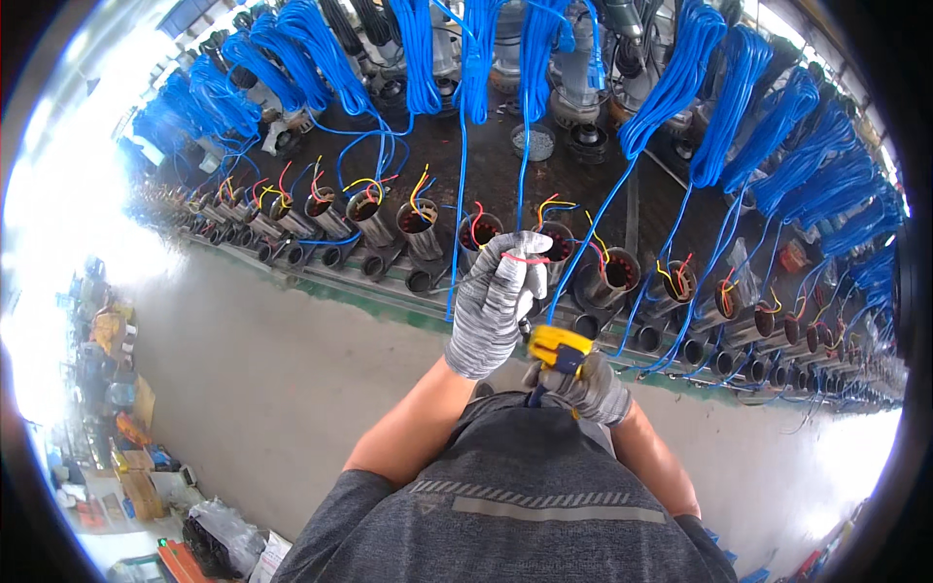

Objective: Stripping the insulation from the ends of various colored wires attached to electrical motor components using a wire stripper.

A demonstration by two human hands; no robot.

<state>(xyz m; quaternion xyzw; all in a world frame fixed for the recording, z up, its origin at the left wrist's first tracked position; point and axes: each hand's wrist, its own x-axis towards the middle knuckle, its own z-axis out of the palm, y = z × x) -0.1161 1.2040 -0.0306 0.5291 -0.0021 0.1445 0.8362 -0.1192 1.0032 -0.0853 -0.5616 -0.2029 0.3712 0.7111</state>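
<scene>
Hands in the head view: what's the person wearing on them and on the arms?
Both the left hand and the right hand wear knit gloves in mottled grey and white, with ribbed cuffs at the wrists. The forearms are bare. Short dark grey sleeves of a shirt cover the upper arms.

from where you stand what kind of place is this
Probably a factory line for assembling electric motors or pumps. A long row of metal motor housings with coloured wire ends runs along the bench, blue cable coils hang above, and the gloved left hand holds a red wire.
</scene>
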